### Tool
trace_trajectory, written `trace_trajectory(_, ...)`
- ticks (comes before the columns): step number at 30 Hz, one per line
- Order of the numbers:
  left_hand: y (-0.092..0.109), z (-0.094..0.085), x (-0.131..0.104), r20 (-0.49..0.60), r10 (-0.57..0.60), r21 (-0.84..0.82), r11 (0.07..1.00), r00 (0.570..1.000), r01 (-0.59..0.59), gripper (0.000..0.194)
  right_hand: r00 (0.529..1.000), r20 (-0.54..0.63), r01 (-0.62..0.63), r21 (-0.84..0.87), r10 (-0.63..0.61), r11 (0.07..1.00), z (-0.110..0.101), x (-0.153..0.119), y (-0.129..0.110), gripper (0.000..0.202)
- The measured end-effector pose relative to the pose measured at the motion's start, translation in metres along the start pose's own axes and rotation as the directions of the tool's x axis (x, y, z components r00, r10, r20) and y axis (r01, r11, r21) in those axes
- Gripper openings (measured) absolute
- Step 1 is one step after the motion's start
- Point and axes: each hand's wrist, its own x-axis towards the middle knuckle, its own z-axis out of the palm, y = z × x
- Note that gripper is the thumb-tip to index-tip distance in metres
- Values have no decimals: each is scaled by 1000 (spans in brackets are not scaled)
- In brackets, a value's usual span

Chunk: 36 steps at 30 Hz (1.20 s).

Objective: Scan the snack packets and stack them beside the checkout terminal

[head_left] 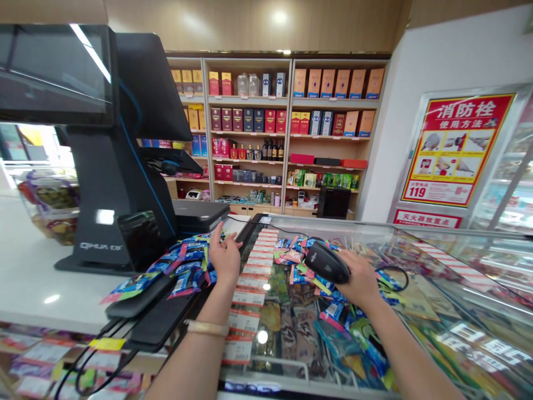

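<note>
My right hand (360, 278) grips a black handheld barcode scanner (327, 262) above the glass counter. Under the scanner, small blue, pink and green snack packets (335, 314) lie scattered on the glass. My left hand (225, 253) is raised with its fingers apart, and nothing shows in it. Just left of it, a pile of similar snack packets (187, 266) rests by the register, partly on black power adapters (156, 316). My left wrist and forearm hide the pile's right edge.
A large cash register (120, 183) stands on the white counter (25, 250) at left, cables (97, 361) hanging below. Price labels (245, 305) line the glass display case (420, 230). Shelves of boxed bottles (250, 119) fill the back wall. A fire-hydrant sign (458, 150) hangs at right.
</note>
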Motion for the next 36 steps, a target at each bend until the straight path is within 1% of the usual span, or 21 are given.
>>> trace_trajectory(2, -4, 2, -1, 46, 4, 50, 999, 999, -6, 41, 1000, -5, 2, 2, -2, 1000, 0, 0, 0, 21)
trace_trajectory(3, -5, 3, -3, 75, 25, 88, 996, 997, -32, 37, 1000, -4, 2, 3, -2, 1000, 0, 0, 0, 21)
trace_trajectory(5, -6, 6, -8, 183, 84, 146, 983, 980, -112, 32, 1000, -1, 1, 6, -1, 1000, 0, 0, 1, 21)
trace_trajectory(7, -5, 9, -17, 332, 119, 190, 963, 936, -190, 30, 1000, -1, 0, 8, 0, 1000, 1, 0, 1, 21)
trace_trajectory(8, -5, 11, -23, 422, 123, 207, 951, 898, -228, 30, 1000, -3, 2, 9, -2, 1000, 1, 0, 2, 21)
trace_trajectory(9, -5, 14, -31, 520, 122, 220, 937, 846, -270, 30, 1000, -6, 8, 9, -8, 1000, 1, 0, 2, 22)
trace_trajectory(10, -5, 15, -38, 621, 114, 225, 922, 776, -316, 31, 1000, -9, 12, 9, -12, 1000, 1, 0, 2, 24)
trace_trajectory(12, -8, 18, -54, 795, 90, 210, 887, 600, -410, 33, 1000, -9, 16, 10, -16, 1000, 1, 0, 2, 26)
trace_trajectory(13, -11, 19, -62, 856, 72, 196, 872, 512, -449, 36, 1000, -6, 14, 12, -14, 1000, 1, 0, 2, 26)
trace_trajectory(14, -13, 20, -68, 897, 49, 187, 858, 440, -478, 38, 1000, 1, 9, 15, -9, 1000, 1, 0, 2, 25)
trace_trajectory(15, -16, 21, -74, 925, 25, 182, 848, 380, -498, 42, 1000, 10, 2, 16, -2, 1000, 1, 0, 1, 24)
trace_trajectory(17, -22, 21, -81, 952, -17, 184, 831, 306, -525, 51, 1000, 28, -9, 16, 8, 1000, 1, 0, 0, 20)
trace_trajectory(19, -26, 22, -84, 964, -37, 181, 814, 262, -551, 61, 999, 35, -11, 16, 11, 1000, 0, 1, -1, 18)
trace_trajectory(21, -28, 24, -85, 967, -48, 188, 793, 248, -580, 64, 999, 31, -12, 17, 11, 1000, -1, 1, -3, 18)
trace_trajectory(22, -27, 24, -85, 965, -59, 204, 778, 255, -594, 62, 1000, 28, -12, 17, 11, 1000, -1, 2, -3, 17)
trace_trajectory(25, -22, 26, -86, 948, -86, 267, 740, 306, -617, 52, 1000, 29, -9, 10, 8, 1000, -1, 2, -3, 18)
trace_trajectory(27, -17, 26, -87, 945, -83, 267, 755, 316, -599, 47, 1000, 31, -1, 7, 1, 1000, -1, 1, -2, 20)
trace_trajectory(29, -13, 25, -88, 948, -79, 244, 803, 309, -544, 46, 1000, 27, 3, 7, -3, 1000, -1, 1, -2, 21)
trace_trajectory(31, -11, 24, -88, 943, -80, 231, 856, 323, -462, 44, 1000, 22, 0, 11, 0, 1000, 0, 1, -2, 22)
trace_trajectory(35, -12, 26, -85, 903, -87, 219, 935, 420, -279, 32, 1000, 31, -3, 19, 2, 1000, 0, 1, -2, 23)
trace_trajectory(36, -14, 27, -84, 894, -108, 225, 948, 435, -225, 26, 999, 32, -2, 15, 1, 1000, 0, 1, -2, 23)
